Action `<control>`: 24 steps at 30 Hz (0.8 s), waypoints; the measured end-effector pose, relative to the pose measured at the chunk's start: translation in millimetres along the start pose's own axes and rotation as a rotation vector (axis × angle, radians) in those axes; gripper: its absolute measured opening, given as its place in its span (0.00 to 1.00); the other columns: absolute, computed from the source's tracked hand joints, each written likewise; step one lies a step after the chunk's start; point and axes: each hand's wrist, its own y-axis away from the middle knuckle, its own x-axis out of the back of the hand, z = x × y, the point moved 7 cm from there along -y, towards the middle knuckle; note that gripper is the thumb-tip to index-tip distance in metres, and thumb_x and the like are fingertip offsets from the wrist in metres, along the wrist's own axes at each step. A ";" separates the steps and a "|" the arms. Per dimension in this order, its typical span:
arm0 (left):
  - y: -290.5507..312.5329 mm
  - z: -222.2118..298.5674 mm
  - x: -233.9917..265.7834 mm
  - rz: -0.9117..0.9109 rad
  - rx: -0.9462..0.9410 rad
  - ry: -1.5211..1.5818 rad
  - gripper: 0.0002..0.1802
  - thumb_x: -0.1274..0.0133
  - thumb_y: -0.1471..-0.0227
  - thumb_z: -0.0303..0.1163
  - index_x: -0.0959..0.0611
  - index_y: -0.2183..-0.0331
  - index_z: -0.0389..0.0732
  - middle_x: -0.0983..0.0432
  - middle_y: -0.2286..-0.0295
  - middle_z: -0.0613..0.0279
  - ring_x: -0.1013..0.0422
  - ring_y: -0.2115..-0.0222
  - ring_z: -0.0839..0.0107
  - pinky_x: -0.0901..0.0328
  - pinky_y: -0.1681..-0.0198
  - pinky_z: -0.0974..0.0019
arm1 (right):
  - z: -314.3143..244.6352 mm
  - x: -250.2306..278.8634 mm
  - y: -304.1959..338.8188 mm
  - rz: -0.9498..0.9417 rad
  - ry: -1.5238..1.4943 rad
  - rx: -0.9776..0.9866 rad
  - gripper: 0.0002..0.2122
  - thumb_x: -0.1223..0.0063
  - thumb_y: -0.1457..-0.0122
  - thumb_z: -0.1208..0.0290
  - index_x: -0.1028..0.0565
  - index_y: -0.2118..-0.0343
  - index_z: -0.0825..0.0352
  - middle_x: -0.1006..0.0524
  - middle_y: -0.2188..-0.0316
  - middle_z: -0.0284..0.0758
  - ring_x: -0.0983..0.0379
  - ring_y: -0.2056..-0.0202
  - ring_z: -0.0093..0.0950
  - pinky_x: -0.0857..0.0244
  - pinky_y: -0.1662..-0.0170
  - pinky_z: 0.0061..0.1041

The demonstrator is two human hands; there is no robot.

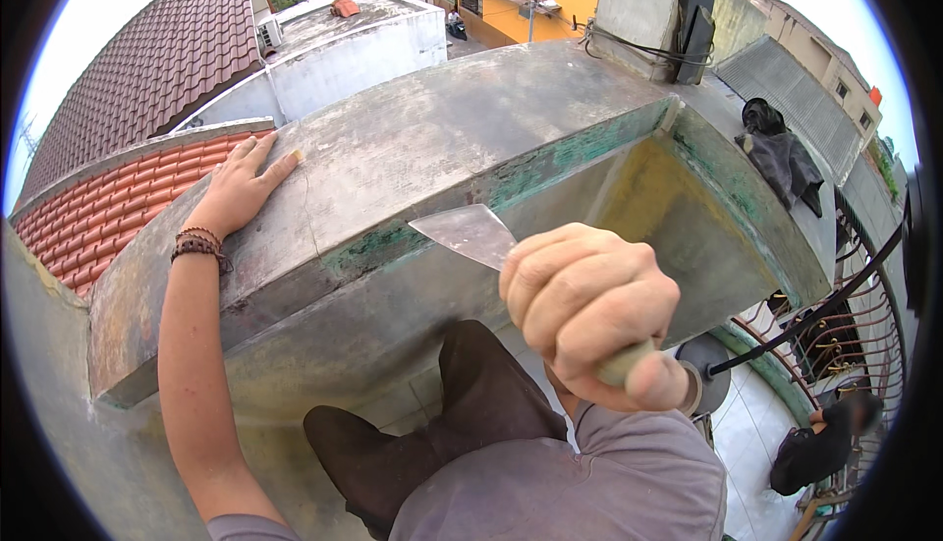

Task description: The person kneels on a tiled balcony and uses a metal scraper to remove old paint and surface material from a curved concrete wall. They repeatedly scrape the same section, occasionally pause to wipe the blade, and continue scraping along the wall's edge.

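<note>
My right hand (589,310) is wrapped round the pale handle of a scraper (471,234). Its flat, flared metal blade points left, in front of the inner edge of a grey concrete parapet (393,138); whether it touches the surface I cannot tell. Flaking green and dark paint (530,172) lines that edge. On the left, my left hand (241,182) lies flat on the parapet's top with its fingers apart, holding nothing. A thin crack runs down the concrete beside it. Below both hands are my bent knees in dark trousers.
A pillar with dark cables (638,15) rises at the far right of the parapet. Dark cloth (781,158) lies on the right-hand ledge. Lower right, a person in black (820,443) is near a curved metal railing (835,340). Tiled roofs (157,40) stand beyond the parapet.
</note>
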 end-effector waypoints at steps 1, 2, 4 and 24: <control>0.3 0.3 0.2 0.001 0.004 0.001 0.45 0.61 0.44 0.68 0.38 0.36 0.47 0.50 0.36 0.47 0.54 0.34 0.55 0.57 0.33 0.55 | 12.6 -2.1 0.7 0.012 0.069 -0.077 0.24 0.54 0.40 0.50 0.29 0.84 0.66 0.31 0.88 0.33 0.39 0.88 0.28 0.46 0.85 0.26; 0.6 0.6 0.7 0.001 0.008 0.002 0.45 0.61 0.44 0.68 0.38 0.36 0.47 0.50 0.36 0.47 0.54 0.34 0.55 0.57 0.33 0.55 | 13.1 -1.4 0.6 0.031 0.098 -0.102 0.23 0.57 0.38 0.50 0.30 0.84 0.63 0.32 0.88 0.31 0.39 0.89 0.26 0.44 0.85 0.24; 4.9 -1.5 2.7 0.006 0.017 0.011 0.45 0.61 0.44 0.68 0.38 0.36 0.47 0.50 0.36 0.47 0.54 0.34 0.55 0.57 0.33 0.55 | -3.9 0.4 -1.6 0.029 -0.005 0.028 0.22 0.56 0.40 0.54 0.29 0.84 0.67 0.32 0.88 0.33 0.39 0.89 0.27 0.44 0.85 0.25; -7.8 -9.6 -7.9 0.046 -0.004 -0.071 0.47 0.64 0.46 0.71 0.38 0.36 0.49 0.47 0.36 0.52 0.51 0.35 0.57 0.51 0.34 0.55 | -3.0 8.2 12.6 -0.054 0.015 0.009 0.26 0.55 0.39 0.49 0.29 0.82 0.69 0.32 0.87 0.35 0.39 0.88 0.29 0.48 0.84 0.26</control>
